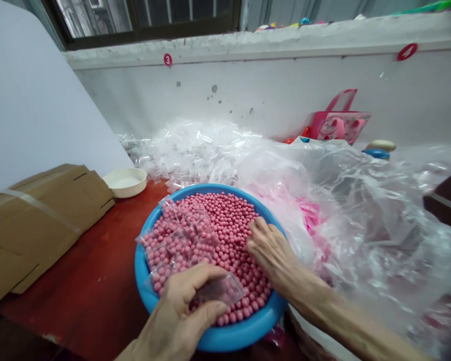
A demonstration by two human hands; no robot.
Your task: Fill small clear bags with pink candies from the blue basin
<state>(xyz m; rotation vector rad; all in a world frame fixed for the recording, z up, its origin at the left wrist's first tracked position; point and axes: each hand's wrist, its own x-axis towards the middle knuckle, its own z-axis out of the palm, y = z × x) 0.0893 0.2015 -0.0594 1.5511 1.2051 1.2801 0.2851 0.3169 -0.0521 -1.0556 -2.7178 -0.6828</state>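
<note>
- Our left hand (184, 311) pinches a small clear bag (230, 290) between thumb and fingers; our right hand (272, 248) dips its fingertips into pink beads (225, 215), and we cannot tell whether it grips any; the hands are apart.
- The bag lies over the beads, nearer us and left of the right hand; its long axis runs roughly crosswise, away from the left thumb.
- Bead-filled packets (180, 235) lie on the left within the blue basin (244, 339); the basin stands on the red tabletop (108, 260).

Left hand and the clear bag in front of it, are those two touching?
Touching. The head view shows the clear bag held between the thumb and forefinger of the left hand, over the pink beads.
</note>
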